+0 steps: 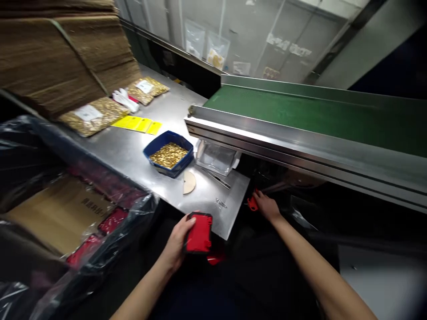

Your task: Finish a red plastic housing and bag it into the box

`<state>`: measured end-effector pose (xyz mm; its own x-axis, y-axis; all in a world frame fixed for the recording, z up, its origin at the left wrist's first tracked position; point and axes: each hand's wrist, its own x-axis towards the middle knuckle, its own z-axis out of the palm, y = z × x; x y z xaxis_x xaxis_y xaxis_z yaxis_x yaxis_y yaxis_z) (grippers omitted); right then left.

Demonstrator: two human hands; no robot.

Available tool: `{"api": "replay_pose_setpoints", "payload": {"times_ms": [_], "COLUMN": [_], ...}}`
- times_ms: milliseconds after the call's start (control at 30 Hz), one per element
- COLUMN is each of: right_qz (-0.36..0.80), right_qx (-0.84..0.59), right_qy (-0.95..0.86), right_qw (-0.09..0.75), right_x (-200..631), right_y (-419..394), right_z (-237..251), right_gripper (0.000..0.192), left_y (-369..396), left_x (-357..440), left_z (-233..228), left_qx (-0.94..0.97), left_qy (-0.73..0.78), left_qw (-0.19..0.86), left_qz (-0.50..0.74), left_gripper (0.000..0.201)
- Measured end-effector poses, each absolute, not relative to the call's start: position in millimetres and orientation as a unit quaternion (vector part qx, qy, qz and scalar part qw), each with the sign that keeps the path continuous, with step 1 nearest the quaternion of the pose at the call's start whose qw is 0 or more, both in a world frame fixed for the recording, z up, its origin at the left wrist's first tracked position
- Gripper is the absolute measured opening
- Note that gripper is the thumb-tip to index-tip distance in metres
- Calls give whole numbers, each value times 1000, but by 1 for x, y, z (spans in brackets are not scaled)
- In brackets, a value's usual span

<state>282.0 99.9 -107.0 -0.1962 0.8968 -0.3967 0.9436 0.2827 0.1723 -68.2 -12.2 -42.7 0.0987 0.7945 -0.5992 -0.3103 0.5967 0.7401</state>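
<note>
My left hand (pixel 178 244) is closed on a flat red case with black edges (pixel 199 232), thumb on its top face, just off the front edge of the metal table. Below it a blurred red piece (pixel 215 258) shows against the dark; what it belongs to I cannot tell. Past the table's right corner, my right hand (pixel 267 207) grips a small red plastic piece (pixel 252 203), its full shape partly hidden by the fingers. On the table between them lie small metal pins (pixel 220 203), a pair of tweezers (pixel 216 178) and a cut tan disc (pixel 189 182).
A blue bin (pixel 160 169) of small brass-coloured parts stands on the table (pixel 131 153). Behind are filled bags (pixel 103 109), yellow labels (pixel 135 123) and stacked cardboard (pixel 60 58). A green conveyor (pixel 293 109) runs right. A plastic-lined box (pixel 60 213) stands at left.
</note>
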Motion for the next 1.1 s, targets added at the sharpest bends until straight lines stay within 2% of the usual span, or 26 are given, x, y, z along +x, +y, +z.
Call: {"api": "replay_pose_setpoints", "payload": {"times_ms": [133, 333, 400, 467, 533, 633, 733, 800, 933, 1100], "right_qz": [-43, -45, -40, -45, -77, -98, -80, -61, -42, -44], "right_qx": [621, 676, 696, 719, 747, 784, 802, 779, 728, 706], "right_qy": [757, 721, 707, 690, 660, 593, 550, 579, 651, 673], "right_qw": [197, 141, 120, 74, -30, -155, -216, -232, -209, -216], "right_x": [285, 283, 279, 276, 274, 275, 276, 275, 274, 276], "right_y": [103, 71, 49, 21, -7, -43, -62, -66, -62, -62], "right_z": [-130, -119, -105, -89, -77, -70, -80, -91, -105, -107], "right_gripper": [41, 70, 65, 50, 42, 43, 46, 47, 38, 31], "left_y": [8, 25, 30, 35, 37, 40, 59, 89, 180, 266], "left_x": [-55, -61, -67, -72, -78, -83, -81, -72, -39, -7], "left_z": [-65, -73, -71, -69, -64, -51, -32, -22, -19, -32], "left_qx": [318, 491, 538, 577, 610, 648, 682, 703, 730, 724], "left_qy": [590, 638, 639, 636, 631, 626, 612, 596, 577, 599], "left_qw": [627, 498, 464, 432, 402, 356, 317, 304, 289, 291], "left_qz": [397, 321, 295, 276, 261, 248, 246, 243, 226, 179], "left_gripper": [55, 59, 60, 55, 48, 43, 33, 30, 22, 30]}}
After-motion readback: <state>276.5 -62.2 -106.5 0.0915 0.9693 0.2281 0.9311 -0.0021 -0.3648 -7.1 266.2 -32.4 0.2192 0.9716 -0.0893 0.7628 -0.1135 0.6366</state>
